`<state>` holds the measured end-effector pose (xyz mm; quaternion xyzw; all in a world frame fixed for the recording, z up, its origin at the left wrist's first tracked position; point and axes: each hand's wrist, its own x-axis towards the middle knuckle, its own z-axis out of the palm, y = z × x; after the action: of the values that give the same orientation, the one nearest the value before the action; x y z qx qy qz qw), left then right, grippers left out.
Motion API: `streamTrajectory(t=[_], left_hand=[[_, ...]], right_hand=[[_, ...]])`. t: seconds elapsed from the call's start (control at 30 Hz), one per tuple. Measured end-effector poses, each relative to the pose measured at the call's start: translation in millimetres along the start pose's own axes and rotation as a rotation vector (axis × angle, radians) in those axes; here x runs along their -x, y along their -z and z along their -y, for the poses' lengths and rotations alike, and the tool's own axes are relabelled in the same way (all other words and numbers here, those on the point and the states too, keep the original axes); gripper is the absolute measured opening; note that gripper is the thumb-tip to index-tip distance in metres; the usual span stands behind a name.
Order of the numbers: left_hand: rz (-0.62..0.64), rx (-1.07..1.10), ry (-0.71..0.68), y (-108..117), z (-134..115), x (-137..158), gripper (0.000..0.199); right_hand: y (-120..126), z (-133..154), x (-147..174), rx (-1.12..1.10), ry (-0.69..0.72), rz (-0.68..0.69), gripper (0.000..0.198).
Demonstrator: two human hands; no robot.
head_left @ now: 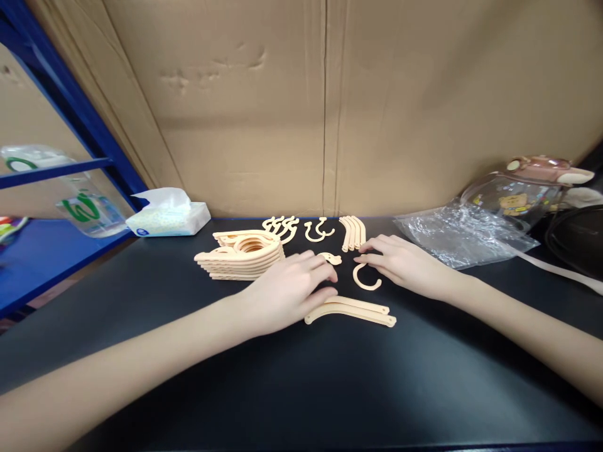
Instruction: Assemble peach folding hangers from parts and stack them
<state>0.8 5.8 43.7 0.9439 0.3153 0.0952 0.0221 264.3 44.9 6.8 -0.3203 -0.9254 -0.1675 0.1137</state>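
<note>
My left hand hovers low over the table with its fingers curved and apart. Its thumb lies at the left end of two curved cream arm pieces, partly covering them; whether it touches them I cannot tell. Just beyond its fingertips is a small flat cream piece, like a little animal head. My right hand reaches in with fingers stretched out. Its fingertips are at the upper end of a cream hook, and no grip on it shows. Left of my left hand sits a stack of cream folded hangers.
Several loose hooks and more curved arm pieces lie along the back. A tissue pack stands at left, before a blue shelf frame. Clear plastic bags lie at right. Cardboard walls the back of the black table.
</note>
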Motion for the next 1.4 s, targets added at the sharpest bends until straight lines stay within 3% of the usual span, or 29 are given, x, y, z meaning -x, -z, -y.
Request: streamTrajectory(t=[0.27,0.5,0.77,1.0,1.17,1.27,1.4], left_hand=[[-0.006,0.242,-0.047,-25.3,6.6,18.5,0.014],[-0.019,0.306,-0.030,-28.9,8.9,20.9,0.016],[-0.048,0.431,0.121,-30.8,-0.1,25.0,0.007],[-0.063,0.491,0.118,-33.7,-1.8,25.5,0.005],[-0.106,0.607,0.138,-29.8,-1.3,25.1,0.007],[-0.158,0.760,0.215,-27.0,-1.6,23.8,0.012],[-0.186,1.149,0.334,-24.4,-1.4,21.9,0.014]], right_hand=[[-2.9,2.0,-3.1,0.072,0.011,0.021,0.027],[-4.4,6.5,-5.8,0.217,0.080,0.036,0.025],[-4.9,12.8,-10.2,0.150,0.051,-0.028,0.037],[-0.3,21.5,-11.7,-0.199,-0.100,-0.078,0.024],[3.9,34.9,-15.0,-0.851,-0.372,-0.067,0.020],[2.5,38.7,-16.3,-1.114,-0.443,-0.029,0.023],[-1.8,37.1,-17.2,-1.215,-0.488,-0.022,0.025]])
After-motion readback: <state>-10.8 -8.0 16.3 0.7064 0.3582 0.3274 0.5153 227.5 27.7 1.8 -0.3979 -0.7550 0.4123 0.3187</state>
